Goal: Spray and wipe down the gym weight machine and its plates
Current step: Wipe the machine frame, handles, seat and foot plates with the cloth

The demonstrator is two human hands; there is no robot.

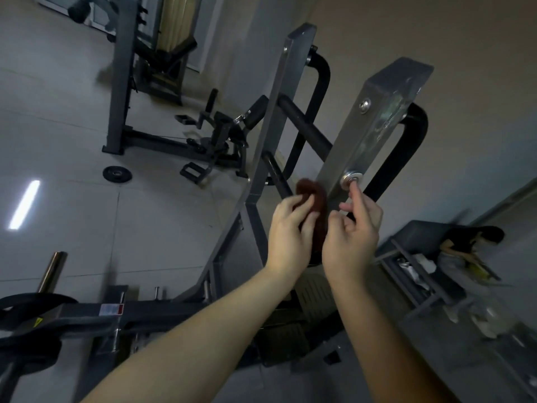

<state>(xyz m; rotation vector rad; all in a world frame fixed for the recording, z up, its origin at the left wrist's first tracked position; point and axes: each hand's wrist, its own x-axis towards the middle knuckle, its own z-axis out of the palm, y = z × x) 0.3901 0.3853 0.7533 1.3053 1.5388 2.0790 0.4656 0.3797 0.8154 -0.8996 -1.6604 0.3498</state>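
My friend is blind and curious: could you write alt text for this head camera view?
A person's left hand grips a dark reddish cloth at a grey metal post of a gym weight machine; the right hand touches a round bolt on it with a forefinger.

left grip (291, 228) pinching, right grip (356, 232) forefinger extended

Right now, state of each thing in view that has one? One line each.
left hand: grips brown cloth
right hand: index fingertip on bolt; hold on cloth unclear
brown cloth: bunched, raised beside grey post
grey post: streaky smears on side face
bolt: seated in post
weight plate: flat on floor, off any machine
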